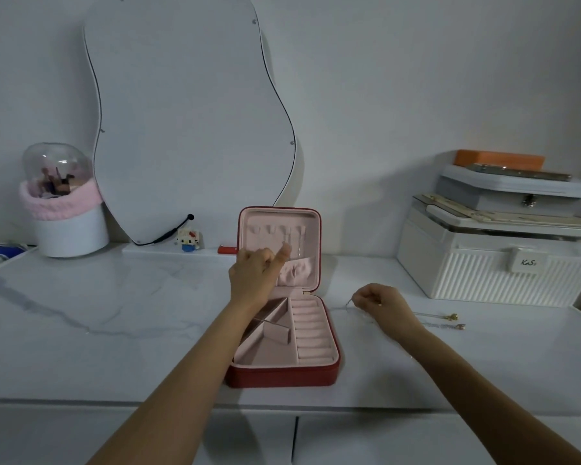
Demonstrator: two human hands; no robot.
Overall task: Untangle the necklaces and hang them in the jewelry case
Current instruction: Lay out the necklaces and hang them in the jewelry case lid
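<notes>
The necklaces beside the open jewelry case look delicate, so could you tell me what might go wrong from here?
1. The right hand pinches a thin chain while two pendants lie on the table; lifting could drag them and re-tangle the chains.
2. The left hand works at the lid hooks of the jewelry case; pressing there may tip the lid back.

My left hand: raised at the open jewelry case lid.
My right hand: pinching a necklace chain on the table.
</notes>
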